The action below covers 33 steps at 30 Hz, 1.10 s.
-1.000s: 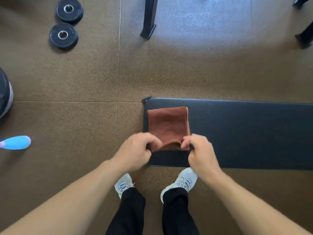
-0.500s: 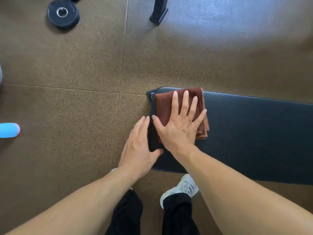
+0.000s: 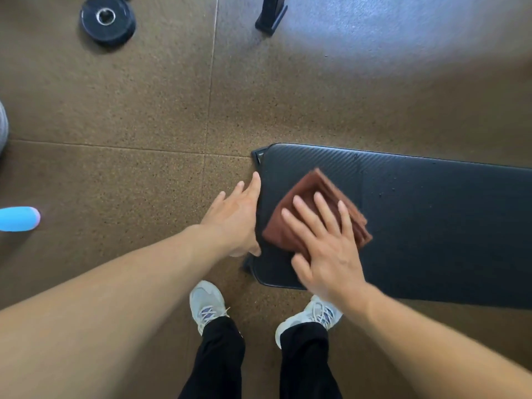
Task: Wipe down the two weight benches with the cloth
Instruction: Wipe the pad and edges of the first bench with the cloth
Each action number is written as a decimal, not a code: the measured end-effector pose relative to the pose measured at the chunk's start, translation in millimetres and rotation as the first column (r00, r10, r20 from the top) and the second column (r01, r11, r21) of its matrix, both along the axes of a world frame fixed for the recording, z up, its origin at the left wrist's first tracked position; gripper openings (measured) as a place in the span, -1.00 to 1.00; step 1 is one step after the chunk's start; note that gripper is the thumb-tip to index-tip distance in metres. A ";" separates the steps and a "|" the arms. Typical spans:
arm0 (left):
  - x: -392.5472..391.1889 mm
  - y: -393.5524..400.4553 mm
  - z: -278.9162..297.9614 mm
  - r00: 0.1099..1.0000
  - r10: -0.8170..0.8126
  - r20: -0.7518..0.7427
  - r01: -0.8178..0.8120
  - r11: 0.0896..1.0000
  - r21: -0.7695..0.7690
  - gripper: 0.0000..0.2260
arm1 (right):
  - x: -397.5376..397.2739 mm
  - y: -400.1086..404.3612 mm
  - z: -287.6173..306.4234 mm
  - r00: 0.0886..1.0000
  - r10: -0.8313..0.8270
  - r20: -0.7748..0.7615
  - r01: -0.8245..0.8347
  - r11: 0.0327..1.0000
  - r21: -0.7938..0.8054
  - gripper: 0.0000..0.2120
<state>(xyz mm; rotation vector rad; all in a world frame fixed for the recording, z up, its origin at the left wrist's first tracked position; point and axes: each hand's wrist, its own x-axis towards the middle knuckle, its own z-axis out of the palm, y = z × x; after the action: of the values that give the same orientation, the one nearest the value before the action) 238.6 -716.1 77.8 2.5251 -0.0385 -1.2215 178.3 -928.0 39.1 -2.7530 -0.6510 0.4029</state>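
The folded brown cloth (image 3: 313,207) lies on the black padded bench (image 3: 431,226), near the bench's left end and turned diagonally to its edges. The right hand (image 3: 325,243) rests flat on the cloth with its fingers (image 3: 324,208) straight and spread, pressing the cloth against the pad; the palm overlaps the cloth's near corner. The left hand (image 3: 237,217) lies with straight, loosely spread fingers along the left end of the bench, its thumb side touching the pad's edge; it holds nothing. The bench runs from mid-frame out past the right border. On the speckled brown floor (image 3: 129,110) lie a black weight plate (image 3: 108,18) at upper left and a light-blue object (image 3: 18,218) at the left edge.
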 end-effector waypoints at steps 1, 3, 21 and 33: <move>4.1 4.3 0.8 0.999 0.029 -0.034 -0.030 0.999 -0.018 0.14 | -22.3 -3.6 0.9 0.999 0.036 -0.024 -0.037 0.999 -0.030 -0.27; 12.4 7.1 3.4 0.990 0.125 -0.071 -0.129 0.990 -0.053 -0.16 | -53.3 -6.2 2.0 0.994 0.083 -0.076 -0.090 0.991 -0.097 -0.28; 11.4 -0.4 4.8 0.438 0.791 -0.426 -0.895 0.343 -0.284 -0.37 | 66.8 47.3 2.6 0.989 -0.144 0.010 0.144 0.989 -0.013 -0.35; 7.7 -9.6 5.7 0.506 0.773 -0.383 -0.858 0.405 -0.316 -0.19 | -46.2 35.5 -0.2 0.992 0.044 -0.115 -0.063 0.984 -0.167 -0.31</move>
<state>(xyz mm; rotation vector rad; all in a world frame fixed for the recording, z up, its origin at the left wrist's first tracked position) 246.3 -725.6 83.5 1.5711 0.7856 -0.8256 132.1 -892.5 38.9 -2.8518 -0.6936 0.6463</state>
